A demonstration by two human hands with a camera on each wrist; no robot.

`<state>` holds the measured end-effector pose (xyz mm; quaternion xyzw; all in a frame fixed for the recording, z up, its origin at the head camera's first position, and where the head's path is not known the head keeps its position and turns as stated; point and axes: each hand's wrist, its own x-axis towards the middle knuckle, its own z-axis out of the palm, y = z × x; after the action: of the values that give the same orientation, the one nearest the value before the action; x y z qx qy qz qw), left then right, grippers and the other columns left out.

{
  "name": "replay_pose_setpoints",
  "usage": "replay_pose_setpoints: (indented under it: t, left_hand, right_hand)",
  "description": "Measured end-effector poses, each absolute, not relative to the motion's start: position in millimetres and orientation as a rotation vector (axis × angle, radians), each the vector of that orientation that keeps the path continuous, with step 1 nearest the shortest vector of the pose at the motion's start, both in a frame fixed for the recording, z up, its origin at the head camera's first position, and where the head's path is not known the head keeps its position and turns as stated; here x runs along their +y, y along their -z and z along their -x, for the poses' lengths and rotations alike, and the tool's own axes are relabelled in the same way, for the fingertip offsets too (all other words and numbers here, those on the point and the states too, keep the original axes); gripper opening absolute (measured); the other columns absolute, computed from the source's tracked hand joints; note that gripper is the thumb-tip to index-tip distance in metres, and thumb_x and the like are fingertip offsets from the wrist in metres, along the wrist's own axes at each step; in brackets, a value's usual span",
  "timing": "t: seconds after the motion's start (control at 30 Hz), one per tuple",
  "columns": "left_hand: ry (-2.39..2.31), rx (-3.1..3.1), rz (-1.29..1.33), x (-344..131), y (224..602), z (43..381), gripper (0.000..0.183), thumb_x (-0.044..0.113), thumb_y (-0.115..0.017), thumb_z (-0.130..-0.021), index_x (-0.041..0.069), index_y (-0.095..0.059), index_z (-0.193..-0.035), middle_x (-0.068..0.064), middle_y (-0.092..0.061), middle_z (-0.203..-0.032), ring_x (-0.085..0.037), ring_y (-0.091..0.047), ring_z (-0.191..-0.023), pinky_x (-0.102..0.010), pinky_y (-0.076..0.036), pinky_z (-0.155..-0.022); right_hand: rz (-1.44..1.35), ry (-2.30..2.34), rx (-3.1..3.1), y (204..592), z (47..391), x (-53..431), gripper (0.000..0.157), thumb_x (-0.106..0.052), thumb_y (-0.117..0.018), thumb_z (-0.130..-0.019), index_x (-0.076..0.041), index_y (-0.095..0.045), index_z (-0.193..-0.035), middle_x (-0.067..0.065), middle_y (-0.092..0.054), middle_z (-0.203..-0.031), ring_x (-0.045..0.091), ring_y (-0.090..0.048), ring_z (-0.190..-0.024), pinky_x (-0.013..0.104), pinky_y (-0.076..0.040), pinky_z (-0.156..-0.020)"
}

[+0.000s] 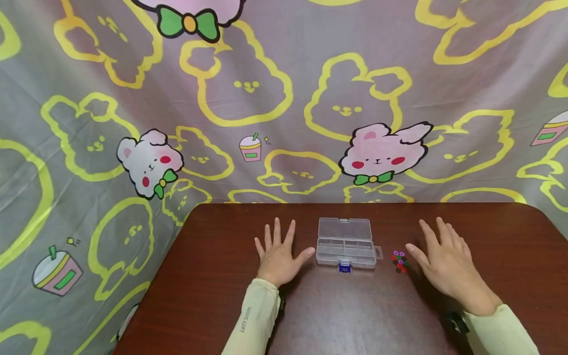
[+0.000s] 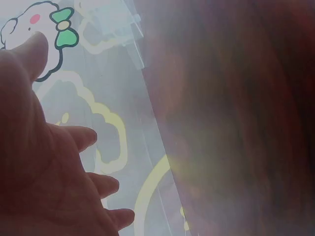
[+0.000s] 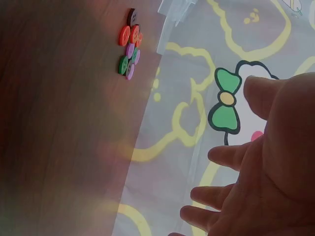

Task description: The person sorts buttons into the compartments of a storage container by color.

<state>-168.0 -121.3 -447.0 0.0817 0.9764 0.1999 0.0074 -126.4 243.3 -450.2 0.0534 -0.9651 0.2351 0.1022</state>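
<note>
Right grip (image 1: 452, 264), left grip (image 1: 281, 256), both wide; buttons (image 1: 401, 262), open box (image 1: 346, 240) between; table edge (image 1: 293, 204) beyond

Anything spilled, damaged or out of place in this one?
Nothing stands out. The clear box sits flat with its lid open, no damage visible; the coloured buttons lie clustered on the table beside it, not scattered. The left hand and right hand hold nothing.

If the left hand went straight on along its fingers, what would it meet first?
The left hand would likely meet the patterned cloth beyond the table, though depth is unclear.
</note>
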Motion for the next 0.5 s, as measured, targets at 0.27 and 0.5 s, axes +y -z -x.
replay_pose_setpoints:
  t: [0.27,0.5]
  left_hand:
    - [-0.74,3.025,-0.285,-112.7,451.4,166.6,0.088,0.07,-0.05,-0.094,0.024,-0.02,-0.163,-0.014,0.002,-0.168,-0.041,0.01,-0.152,-0.071,0.007,-0.113]
    - [-0.801,2.99,-0.309,-104.0,451.1,167.7,0.088,0.07,-0.048,-0.094,0.024,-0.018,-0.163,-0.012,0.004,-0.168,-0.04,0.01,-0.152,-0.07,0.008,-0.113]
  right_hand:
    - [-0.191,-0.686,-2.85,451.2,128.0,241.1,0.067,-0.037,-0.053,-0.105,0.009,-0.032,-0.149,0.045,-0.02,-0.149,0.064,-0.018,-0.135,0.078,-0.018,-0.102]
    - [-0.198,-0.685,-2.892,450.6,129.2,237.2,0.067,-0.03,-0.058,-0.103,0.011,-0.031,-0.148,0.047,-0.02,-0.148,0.066,-0.02,-0.133,0.079,-0.02,-0.101]
